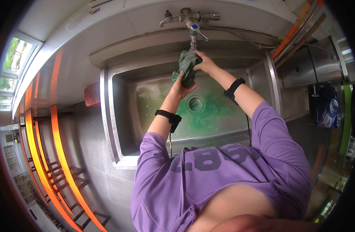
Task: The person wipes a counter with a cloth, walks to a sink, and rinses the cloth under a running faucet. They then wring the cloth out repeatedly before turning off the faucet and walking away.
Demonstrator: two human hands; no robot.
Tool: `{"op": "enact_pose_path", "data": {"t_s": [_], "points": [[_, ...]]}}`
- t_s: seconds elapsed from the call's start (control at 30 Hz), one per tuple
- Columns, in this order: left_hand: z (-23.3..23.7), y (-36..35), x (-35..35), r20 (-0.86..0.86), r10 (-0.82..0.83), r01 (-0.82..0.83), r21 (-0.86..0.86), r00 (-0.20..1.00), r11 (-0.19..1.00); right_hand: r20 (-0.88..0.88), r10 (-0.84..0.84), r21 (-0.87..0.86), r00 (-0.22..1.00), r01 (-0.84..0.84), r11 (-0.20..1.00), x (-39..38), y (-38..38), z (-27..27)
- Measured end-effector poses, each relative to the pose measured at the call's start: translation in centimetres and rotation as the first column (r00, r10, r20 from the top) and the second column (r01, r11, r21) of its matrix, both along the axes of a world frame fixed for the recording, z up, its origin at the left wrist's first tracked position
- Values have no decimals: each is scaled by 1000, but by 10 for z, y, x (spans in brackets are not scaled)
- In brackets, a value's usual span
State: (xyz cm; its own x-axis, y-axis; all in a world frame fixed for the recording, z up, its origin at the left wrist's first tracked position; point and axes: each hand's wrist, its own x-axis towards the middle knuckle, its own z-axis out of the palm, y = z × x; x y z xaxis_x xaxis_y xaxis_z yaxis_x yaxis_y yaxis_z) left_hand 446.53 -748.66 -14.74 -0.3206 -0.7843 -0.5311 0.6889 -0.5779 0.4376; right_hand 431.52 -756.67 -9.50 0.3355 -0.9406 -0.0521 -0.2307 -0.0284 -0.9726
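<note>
Green cloth point(187, 66) hangs bunched just under the tap point(193, 29), over the steel sink point(119, 116). The left hand point(181, 88) clasps its lower end from below, and the right hand point(205, 63) holds its upper part beside the spout. Each grip is wrapped around the fabric. Green tint spreads across the basin floor around the drain point(195, 103). A black band sits on each wrist.

The only lettering large enough to make out stands on the chest of the purple shirt point(270, 131). It is a row of big block characters point(210, 158) in a darker purple, bent by folds in the cloth. Two in the middle read as 8, side by side; those at either end are too creased to tell. A blue packet point(327, 110) at the right edge carries print too small and blurred to read.
</note>
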Motion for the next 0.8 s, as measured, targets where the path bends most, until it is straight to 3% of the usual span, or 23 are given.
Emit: {"op": "enact_pose_path", "data": {"t_s": [0.07, 0.17, 0.27, 0.37, 0.47, 0.57, 0.67, 0.77, 0.8], "points": [[-8, 0, 1, 27, 31, -31, 3, 999, 1000, 26, 124, -56, 992, -123, 991, 0, 0, 9], [-11, -5, 10, -60, 21, -13, 139, 998, 990, 153, 120, 56, 981, -129, 990, -1, -5, 6], [-3, -7, 8, -106, -26, 42, 152, 994, 988, 319, 41, 207, 947, -112, 972, -5, -10, 17], [4, -8, 6, -262, -84, 141, 207, 961, 968, 220, 2, 130, 975, -32, 991, -3, -6, 48], [3, -6, 5, -533, -113, 256, 202, 838, 946, 309, -140, 126, 941, 105, 986, 0, -7, 74], [1, -6, 4, -509, -157, 278, 170, 846, 946, 386, -3, -188, 923, 81, 979, -2, -3, 99], [1, -6, 4, -370, -204, 303, 233, 906, 924, 286, 181, -265, 941, -104, 959, -6, -4, 112], [0, -5, -1, -179, -274, 309, 213, 945, 927, 238, 197, -292, 951, -124, 948, -1, 3, 114], [-1, -5, -2, -158, -280, 309, 206, 947, 929, 132, 193, -381, 972, -130, 915, 0, 3, 112]]}}
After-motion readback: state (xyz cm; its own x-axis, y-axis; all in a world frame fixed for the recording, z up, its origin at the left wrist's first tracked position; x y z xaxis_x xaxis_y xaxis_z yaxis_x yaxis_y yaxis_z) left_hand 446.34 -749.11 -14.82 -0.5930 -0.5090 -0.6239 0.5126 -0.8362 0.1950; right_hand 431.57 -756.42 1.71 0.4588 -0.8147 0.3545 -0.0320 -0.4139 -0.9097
